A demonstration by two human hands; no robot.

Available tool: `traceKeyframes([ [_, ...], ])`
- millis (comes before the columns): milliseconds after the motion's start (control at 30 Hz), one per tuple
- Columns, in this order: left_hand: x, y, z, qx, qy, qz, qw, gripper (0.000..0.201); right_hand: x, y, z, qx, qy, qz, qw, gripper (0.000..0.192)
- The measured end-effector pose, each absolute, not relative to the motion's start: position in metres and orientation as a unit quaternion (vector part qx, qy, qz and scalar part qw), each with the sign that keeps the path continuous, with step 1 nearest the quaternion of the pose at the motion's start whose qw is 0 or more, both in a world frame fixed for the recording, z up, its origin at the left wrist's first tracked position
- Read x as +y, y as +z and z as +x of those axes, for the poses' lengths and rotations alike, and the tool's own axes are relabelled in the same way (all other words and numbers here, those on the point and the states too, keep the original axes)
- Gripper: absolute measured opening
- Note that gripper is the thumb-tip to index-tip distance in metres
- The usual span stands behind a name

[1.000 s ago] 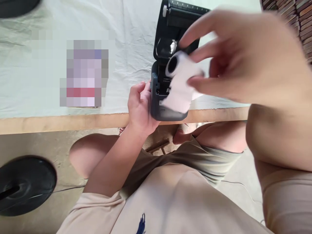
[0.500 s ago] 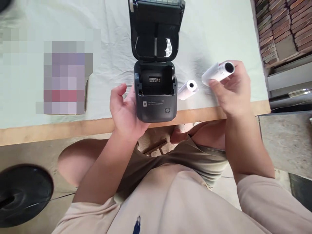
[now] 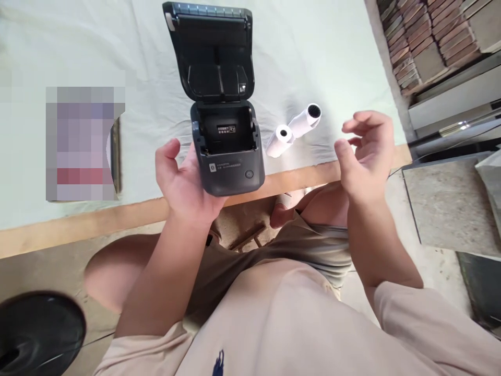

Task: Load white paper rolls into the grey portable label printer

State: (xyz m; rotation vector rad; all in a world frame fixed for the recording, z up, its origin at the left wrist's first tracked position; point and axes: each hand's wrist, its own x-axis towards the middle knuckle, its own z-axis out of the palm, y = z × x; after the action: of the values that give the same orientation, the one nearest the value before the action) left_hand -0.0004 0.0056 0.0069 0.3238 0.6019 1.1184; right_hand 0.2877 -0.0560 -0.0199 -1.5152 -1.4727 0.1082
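Note:
A small black label printer (image 3: 230, 172) rests in my left hand (image 3: 190, 188), its thumb up along the left side and the other fingers hidden beneath. The printer's lid (image 3: 213, 55) is swung fully up, and its paper bay (image 3: 227, 133) shows bare inside, with a small printed sticker. Right of the printer, a white paper roll (image 3: 278, 141) with a small dark core lies on the cloth. Touching or nearly touching it is a second white roll (image 3: 303, 121) with a wider dark core. My right hand (image 3: 368, 151) hovers to the right of both rolls, fingers apart, holding nothing.
A pale cloth (image 3: 313, 47) covers the table, whose wooden front edge (image 3: 117, 222) runs just before my knees. At left lies a blurred-out box-like item (image 3: 80, 146). A black round stool (image 3: 43, 329) stands lower left; stacked bricks (image 3: 430, 39) are at upper right.
My right hand has let go of the wide-cored paper roll, which now lies beside the other roll. The view has shifted, so the printer sits further left in the picture, still in my left hand.

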Motion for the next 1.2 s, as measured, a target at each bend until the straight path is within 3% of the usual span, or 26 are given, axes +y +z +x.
traceKeyframes([
  [133,0.003,0.007,0.001,0.238,0.519,0.169,0.804,0.042,-0.093,-0.025,0.295,-0.591,0.001,-0.597,0.542,0.032],
  [333,0.005,0.002,-0.003,0.301,0.514,0.134,0.792,0.044,-0.134,-0.023,0.305,-0.586,-0.004,-0.579,0.567,0.032],
  [667,0.004,0.010,0.001,0.298,0.508,0.132,0.797,0.061,-0.134,-0.045,0.302,-0.545,0.084,-0.611,0.569,0.030],
  [933,0.003,0.016,0.007,0.310,0.540,0.133,0.771,0.077,-0.127,-0.052,0.294,-0.580,0.166,-0.550,0.577,0.028],
  [1067,0.002,0.012,0.007,0.332,0.537,0.141,0.762,0.069,-0.097,-0.018,0.275,-0.637,0.213,-0.545,0.502,0.028],
  [1200,0.005,0.007,0.002,0.358,0.517,0.150,0.763,0.052,-0.042,-0.003,0.246,-0.722,0.139,-0.571,0.366,0.038],
])
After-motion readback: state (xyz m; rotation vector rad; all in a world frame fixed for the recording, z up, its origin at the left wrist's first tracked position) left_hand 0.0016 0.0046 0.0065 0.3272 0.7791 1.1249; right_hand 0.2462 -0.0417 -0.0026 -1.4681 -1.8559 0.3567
